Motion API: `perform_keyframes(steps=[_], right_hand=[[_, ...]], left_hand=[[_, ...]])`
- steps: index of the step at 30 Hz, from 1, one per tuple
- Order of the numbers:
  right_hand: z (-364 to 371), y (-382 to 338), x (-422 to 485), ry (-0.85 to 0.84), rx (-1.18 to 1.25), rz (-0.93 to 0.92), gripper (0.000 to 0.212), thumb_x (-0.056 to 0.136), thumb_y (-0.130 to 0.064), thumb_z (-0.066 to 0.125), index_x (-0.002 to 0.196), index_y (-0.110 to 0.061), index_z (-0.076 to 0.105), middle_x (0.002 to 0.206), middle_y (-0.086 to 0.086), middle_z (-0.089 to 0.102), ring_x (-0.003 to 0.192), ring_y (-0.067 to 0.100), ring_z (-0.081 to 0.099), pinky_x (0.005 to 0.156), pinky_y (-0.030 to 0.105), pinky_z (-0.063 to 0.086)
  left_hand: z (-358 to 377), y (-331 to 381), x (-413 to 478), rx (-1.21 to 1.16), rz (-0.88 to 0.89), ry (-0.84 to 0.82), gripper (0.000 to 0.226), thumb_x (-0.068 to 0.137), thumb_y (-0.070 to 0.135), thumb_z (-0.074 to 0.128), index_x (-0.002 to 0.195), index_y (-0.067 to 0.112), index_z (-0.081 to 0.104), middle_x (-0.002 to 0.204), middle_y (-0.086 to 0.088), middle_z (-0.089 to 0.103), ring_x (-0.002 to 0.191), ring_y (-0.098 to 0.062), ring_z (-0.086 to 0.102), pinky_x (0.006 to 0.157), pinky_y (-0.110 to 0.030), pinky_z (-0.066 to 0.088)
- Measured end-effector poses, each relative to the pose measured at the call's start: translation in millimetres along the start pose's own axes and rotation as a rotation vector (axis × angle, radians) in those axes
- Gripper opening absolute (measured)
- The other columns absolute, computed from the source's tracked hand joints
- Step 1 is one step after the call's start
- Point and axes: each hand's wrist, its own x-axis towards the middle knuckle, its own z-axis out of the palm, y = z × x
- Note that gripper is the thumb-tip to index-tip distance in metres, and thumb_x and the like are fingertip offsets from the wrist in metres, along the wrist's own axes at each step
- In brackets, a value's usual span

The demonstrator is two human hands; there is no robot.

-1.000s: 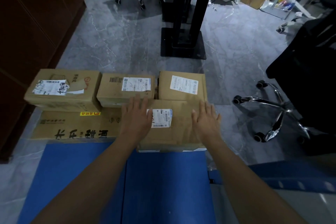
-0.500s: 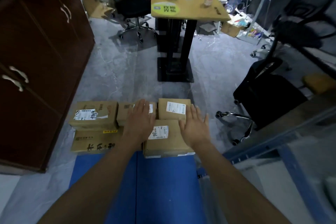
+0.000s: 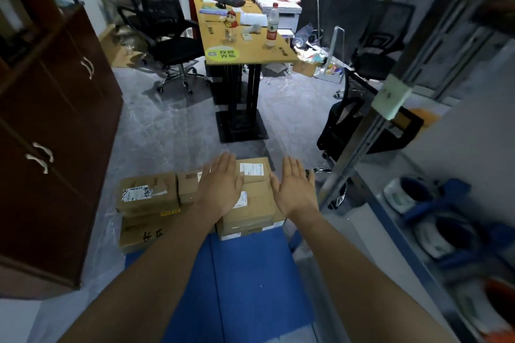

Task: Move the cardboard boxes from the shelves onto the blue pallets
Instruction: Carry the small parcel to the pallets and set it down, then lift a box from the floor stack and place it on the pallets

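Several cardboard boxes lie on the far end of the blue pallet (image 3: 245,273). The nearest box (image 3: 256,209) carries a white label, and another labelled box (image 3: 255,168) sits just behind it. A taller box (image 3: 147,193) rests at the left on a flat carton (image 3: 139,234). My left hand (image 3: 221,185) and my right hand (image 3: 295,189) hover above the nearest box with straight fingers and hold nothing. My left forearm hides part of a small middle box (image 3: 189,185).
A dark wooden cabinet (image 3: 53,131) stands close on the left. A metal shelf (image 3: 434,203) with blue and white items runs along the right. Ahead stand a desk (image 3: 245,44) on a black pedestal and black office chairs (image 3: 170,33) on the grey floor.
The view has risen and pulled back, so the boxes look smaller and more of the room shows. Both hands have lifted off the nearest box and stay flat above it.
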Motion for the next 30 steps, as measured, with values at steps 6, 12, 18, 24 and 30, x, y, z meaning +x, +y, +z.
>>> perform_keyframes(steps=[6, 12, 18, 24, 30], right_hand=[[-26.6, 6.5, -70.1, 0.069, -0.002, 0.034, 0.064, 0.104, -0.045, 0.013, 0.157, -0.01, 0.001, 0.165, 0.006, 0.001, 0.151, 0.02, -0.005, 0.121, 0.045, -0.005], [-41.6, 22.8, -166.0, 0.138, 0.012, 0.095, 0.064, 0.105, -0.044, 0.017, 0.156, -0.009, 0.003, 0.164, 0.006, 0.003, 0.151, 0.021, -0.003, 0.12, 0.046, -0.005], [-55.4, 54.3, -254.1, 0.19, 0.025, 0.244, 0.064, 0.105, -0.045, 0.02, 0.157, -0.012, 0.002, 0.165, 0.005, 0.001, 0.151, 0.02, -0.004, 0.121, 0.047, -0.004], [-77.8, 89.6, -330.8, 0.29, -0.014, 0.44, 0.065, 0.104, -0.047, 0.018, 0.157, -0.012, 0.002, 0.165, 0.006, 0.0, 0.151, 0.021, -0.005, 0.121, 0.047, -0.002], [-78.0, 103.6, -411.4, 0.393, -0.015, 0.709, 0.064, 0.104, -0.047, 0.02, 0.157, -0.013, 0.007, 0.164, 0.006, 0.005, 0.151, 0.021, 0.001, 0.12, 0.047, 0.001]], left_hand=[[-27.4, 28.7, -54.3, 0.003, 0.1, 0.052, 0.058, 0.104, 0.036, 0.023, 0.153, 0.009, 0.011, 0.161, -0.007, 0.007, 0.148, -0.019, 0.006, 0.121, -0.038, 0.004], [-40.2, 72.1, -125.7, -0.028, 0.199, 0.031, 0.059, 0.104, 0.036, 0.024, 0.153, 0.008, 0.008, 0.161, -0.006, 0.005, 0.148, -0.017, 0.003, 0.121, -0.039, 0.002], [-42.9, 131.5, -188.1, -0.006, 0.377, -0.028, 0.06, 0.104, 0.039, 0.021, 0.153, 0.009, 0.005, 0.162, -0.006, 0.003, 0.148, -0.018, 0.002, 0.12, -0.036, 0.002], [-48.5, 185.9, -215.9, -0.024, 0.613, -0.022, 0.061, 0.103, 0.039, 0.024, 0.153, 0.009, 0.008, 0.161, -0.007, 0.006, 0.148, -0.018, 0.005, 0.12, -0.036, 0.002], [-44.1, 241.0, -257.0, -0.036, 0.914, -0.049, 0.062, 0.104, 0.039, 0.024, 0.154, 0.009, 0.006, 0.162, -0.007, 0.001, 0.149, -0.017, 0.001, 0.12, -0.037, 0.001]])
